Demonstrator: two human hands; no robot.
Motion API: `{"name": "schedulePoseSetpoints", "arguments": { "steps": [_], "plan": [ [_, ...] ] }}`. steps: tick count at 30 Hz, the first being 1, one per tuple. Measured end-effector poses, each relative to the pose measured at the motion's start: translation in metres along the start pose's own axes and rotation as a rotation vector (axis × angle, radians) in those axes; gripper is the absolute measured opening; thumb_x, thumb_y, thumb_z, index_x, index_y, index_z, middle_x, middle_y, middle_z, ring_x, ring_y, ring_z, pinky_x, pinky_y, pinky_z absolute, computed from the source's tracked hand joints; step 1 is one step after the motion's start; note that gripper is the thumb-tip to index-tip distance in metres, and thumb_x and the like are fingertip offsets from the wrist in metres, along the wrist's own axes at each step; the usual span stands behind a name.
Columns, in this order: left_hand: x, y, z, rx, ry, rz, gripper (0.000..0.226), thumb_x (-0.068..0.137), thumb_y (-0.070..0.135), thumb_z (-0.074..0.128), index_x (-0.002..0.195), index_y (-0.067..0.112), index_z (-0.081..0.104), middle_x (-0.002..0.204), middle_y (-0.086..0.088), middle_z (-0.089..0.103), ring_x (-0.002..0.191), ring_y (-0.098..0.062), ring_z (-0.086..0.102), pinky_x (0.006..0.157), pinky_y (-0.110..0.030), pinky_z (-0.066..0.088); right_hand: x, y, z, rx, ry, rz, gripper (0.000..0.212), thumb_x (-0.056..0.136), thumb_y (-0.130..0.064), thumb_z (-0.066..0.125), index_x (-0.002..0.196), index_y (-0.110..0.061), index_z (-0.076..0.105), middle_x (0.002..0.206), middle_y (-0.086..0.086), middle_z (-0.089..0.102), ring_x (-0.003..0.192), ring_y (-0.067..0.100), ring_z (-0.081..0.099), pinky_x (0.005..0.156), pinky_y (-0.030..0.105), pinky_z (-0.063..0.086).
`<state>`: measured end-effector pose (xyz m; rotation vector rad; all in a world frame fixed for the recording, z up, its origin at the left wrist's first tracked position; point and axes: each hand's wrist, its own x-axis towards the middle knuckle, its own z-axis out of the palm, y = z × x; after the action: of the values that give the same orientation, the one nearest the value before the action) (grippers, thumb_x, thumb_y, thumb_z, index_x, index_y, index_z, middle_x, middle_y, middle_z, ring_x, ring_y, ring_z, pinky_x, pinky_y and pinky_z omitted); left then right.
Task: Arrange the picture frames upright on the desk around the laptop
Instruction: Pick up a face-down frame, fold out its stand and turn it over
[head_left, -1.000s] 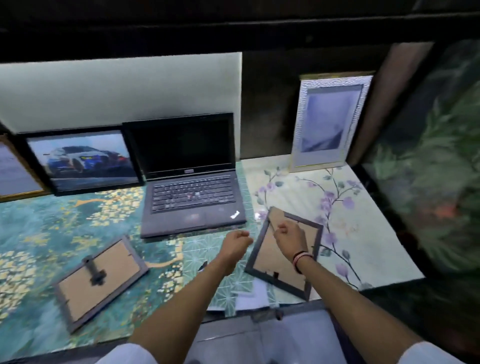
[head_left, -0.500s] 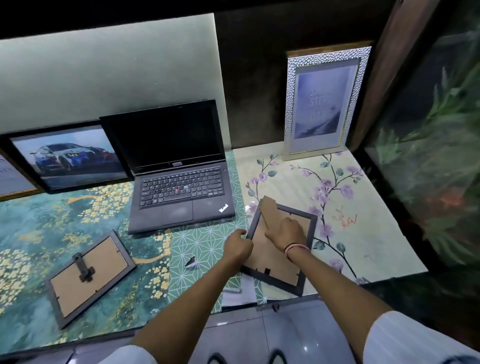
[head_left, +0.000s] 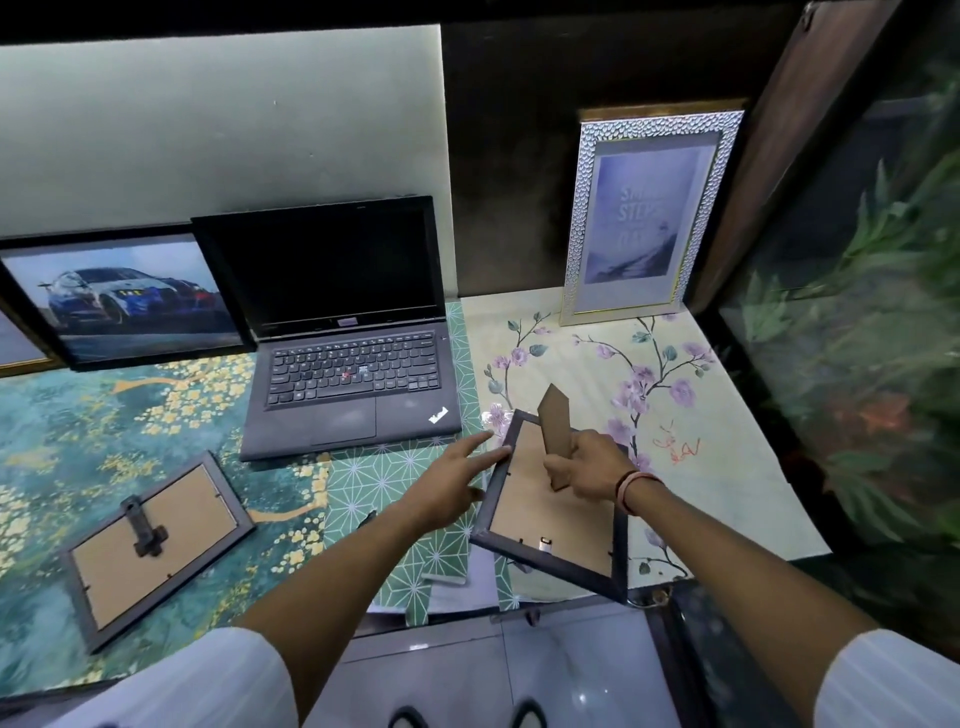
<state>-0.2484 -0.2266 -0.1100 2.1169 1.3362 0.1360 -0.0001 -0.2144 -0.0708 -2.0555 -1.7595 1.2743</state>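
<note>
Floral-papered desk (head_left: 727, 467): right hand (head_left: 587, 467) pinches frame stand (head_left: 555, 415) (left hand (head_left: 452, 483) open).

Left of the laptop (head_left: 343, 332), the car picture (head_left: 124, 299) has its right edge hidden behind the laptop's lid. Further left, a gold-edged frame (head_left: 18, 348) is cut off by the picture's edge, its print unseen. Right of the laptop, the silver frame (head_left: 649, 213) carries lettering too blurred to read. In front of the laptop, both grey frames (head_left: 156, 545) lie face down, so their fronts are hidden.
</note>
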Motion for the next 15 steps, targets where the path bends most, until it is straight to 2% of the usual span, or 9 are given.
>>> {"name": "schedulePoseSetpoints", "arguments": {
  "steps": [1,3,5,6,7,9,10,13,15],
  "plan": [
    [0.003,0.002,0.000,-0.019,0.007,0.053,0.074,0.094,0.001,0.067,0.157,0.032,0.045,0.172,0.004,0.022,0.149,-0.008,0.023,0.121,-0.026,0.026,0.000,-0.003,-0.005,-0.016,-0.021,0.008,0.032,0.080,-0.034,0.070,0.060,-0.013,0.057,0.048,-0.008,0.057,0.049,0.017,0.056,0.045,0.027,0.042],
    [0.008,0.010,-0.005,-0.188,0.047,0.093,0.058,0.096,0.001,0.066,0.149,0.022,0.057,0.168,0.002,0.032,0.148,-0.006,0.029,0.121,-0.023,0.028,0.008,-0.005,-0.011,-0.032,-0.058,0.022,0.035,0.080,-0.022,0.074,0.058,-0.017,0.048,0.050,-0.003,0.044,0.056,0.021,0.053,0.048,0.028,0.037],
    [0.016,0.011,-0.007,-0.250,0.120,0.123,0.045,0.094,0.000,0.067,0.137,0.014,0.069,0.159,-0.004,0.050,0.147,-0.012,0.040,0.122,-0.028,0.032,0.012,-0.005,-0.020,0.022,-0.135,0.029,0.036,0.079,0.002,0.070,0.058,-0.014,0.045,0.053,0.004,0.043,0.065,0.026,0.058,0.051,0.031,0.038],
    [0.019,0.011,-0.008,-0.227,0.151,0.139,0.043,0.092,-0.003,0.067,0.132,0.014,0.073,0.152,-0.004,0.058,0.145,-0.013,0.045,0.122,-0.029,0.034,0.013,-0.005,-0.026,0.099,-0.183,0.035,0.035,0.079,0.007,0.068,0.059,-0.012,0.045,0.054,0.007,0.044,0.065,0.027,0.058,0.051,0.031,0.039],
    [0.021,0.011,-0.010,-0.242,0.169,0.130,0.045,0.090,-0.007,0.067,0.127,0.016,0.076,0.146,-0.002,0.063,0.143,-0.013,0.049,0.121,-0.030,0.036,0.011,-0.008,-0.032,0.177,-0.235,0.046,0.030,0.082,0.001,0.070,0.062,-0.009,0.049,0.055,0.009,0.047,0.062,0.027,0.058,0.050,0.030,0.039],
    [0.025,0.015,-0.018,-0.287,0.194,0.106,0.045,0.086,-0.011,0.067,0.120,0.017,0.078,0.137,0.000,0.069,0.132,-0.013,0.059,0.115,-0.029,0.043,0.008,-0.010,-0.044,0.345,-0.290,0.068,0.025,0.084,-0.023,0.074,0.074,-0.007,0.058,0.064,0.011,0.053,0.061,0.024,0.057,0.050,0.025,0.039],
    [0.028,0.019,-0.022,-0.306,0.195,0.093,0.042,0.085,-0.011,0.067,0.116,0.015,0.079,0.132,0.000,0.071,0.126,-0.014,0.063,0.111,-0.027,0.045,0.008,-0.006,-0.051,0.415,-0.283,0.078,0.024,0.086,-0.028,0.072,0.081,-0.006,0.062,0.071,0.011,0.057,0.064,0.022,0.057,0.052,0.024,0.041],
    [0.037,0.029,-0.035,-0.356,0.148,0.041,0.030,0.091,-0.005,0.066,0.112,0.014,0.078,0.120,-0.003,0.076,0.109,-0.017,0.068,0.095,-0.020,0.048,0.007,0.016,-0.074,0.629,-0.178,0.049,0.021,0.095,-0.005,0.057,0.113,0.005,0.063,0.098,0.022,0.069,0.075,0.025,0.062,0.063,0.026,0.050],
    [0.044,0.031,-0.040,-0.446,0.102,-0.019,0.021,0.094,0.004,0.068,0.110,0.016,0.078,0.112,-0.003,0.078,0.102,-0.017,0.072,0.091,-0.023,0.053,0.004,0.039,-0.084,0.669,-0.084,0.007,0.032,0.094,0.014,0.045,0.120,0.006,0.061,0.106,0.027,0.066,0.084,0.030,0.061,0.067,0.026,0.052]
  ]
}}
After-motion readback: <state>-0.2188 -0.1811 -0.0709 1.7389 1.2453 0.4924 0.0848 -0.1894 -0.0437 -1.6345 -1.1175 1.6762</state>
